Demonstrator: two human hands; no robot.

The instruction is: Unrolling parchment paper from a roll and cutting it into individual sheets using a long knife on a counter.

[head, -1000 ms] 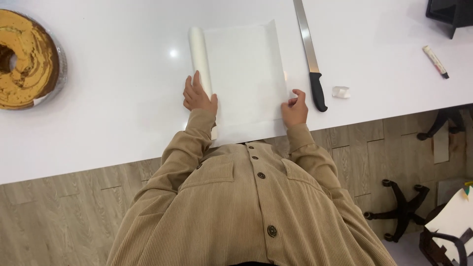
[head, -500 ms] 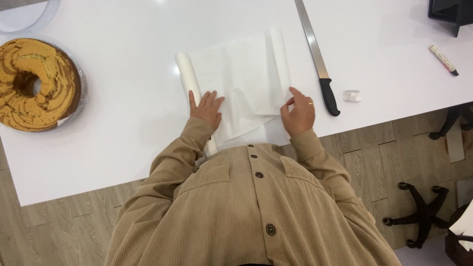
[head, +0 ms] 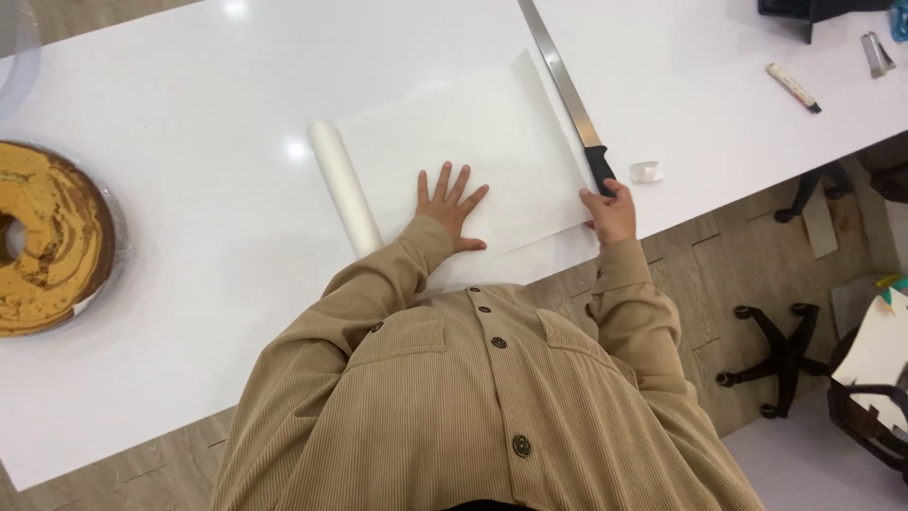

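Observation:
A sheet of white baking paper (head: 473,132) lies unrolled on the white table (head: 189,104), its roll (head: 342,194) along the left side. My left hand (head: 449,203) presses flat on the sheet's near part, fingers spread. My right hand (head: 610,210) pinches the sheet's near right corner, right beside the black handle of a long knife (head: 567,90) that lies along the paper's right edge. My tan corduroy sleeves reach from the bottom of the view.
A brown and yellow ring cake (head: 47,237) in a clear tray sits at the far left. A small white scrap (head: 645,171), a marker (head: 793,87) and a metal clip (head: 875,52) lie to the right. A chair base (head: 771,369) stands on the floor.
The paper has been unrolled wider and turned slightly. My left hand moved off the roll onto the sheet with fingers spread, and my right hand slid right to the corner by the knife handle.

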